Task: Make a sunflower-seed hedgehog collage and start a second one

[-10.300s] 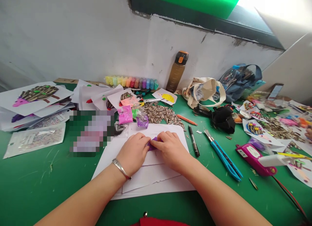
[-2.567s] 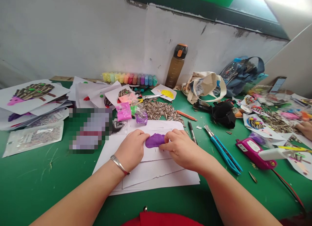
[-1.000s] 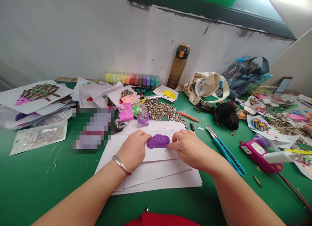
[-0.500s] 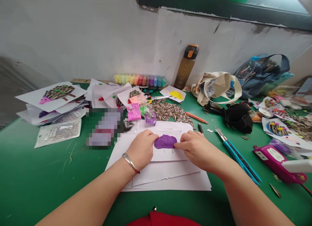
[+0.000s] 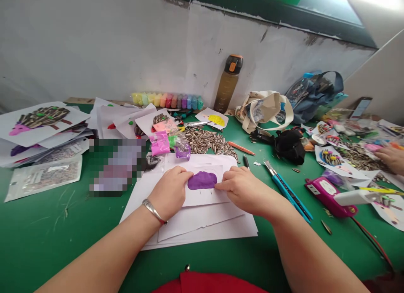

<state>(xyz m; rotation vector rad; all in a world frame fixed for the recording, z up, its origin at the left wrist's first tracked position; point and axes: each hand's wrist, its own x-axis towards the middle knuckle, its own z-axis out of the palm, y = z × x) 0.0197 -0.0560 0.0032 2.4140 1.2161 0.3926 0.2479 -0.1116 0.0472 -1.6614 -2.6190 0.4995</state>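
A flat, uneven patch of purple clay [image 5: 202, 180] lies on a small white sheet [image 5: 202, 199], over a faint drawn outline with short pencil marks below. My left hand [image 5: 172, 191] rests on the paper at the patch's left side, fingers curled in and thumb tip at the clay's upper left edge. On the other side my right hand [image 5: 241, 187] has its fingers folded and the index fingertip touching the clay's right edge. Neither hand shows anything inside its curled fingers. Larger white sheets [image 5: 176, 242] lie underneath.
Sunflower seeds [image 5: 206, 140], clay packets [image 5: 159, 143] and an orange pencil [image 5: 241, 148] lie behind the paper. Blue cutters [image 5: 288, 192] and a magenta glue gun [image 5: 328, 195] are at right, hedgehog pictures [image 5: 47, 118] at left. Another person's hand [image 5: 391, 158] is at the right edge.
The view has turned to the right, and another person's hand now shows at the right edge. My hands stay at both sides of the clay, whose shape looks much the same.
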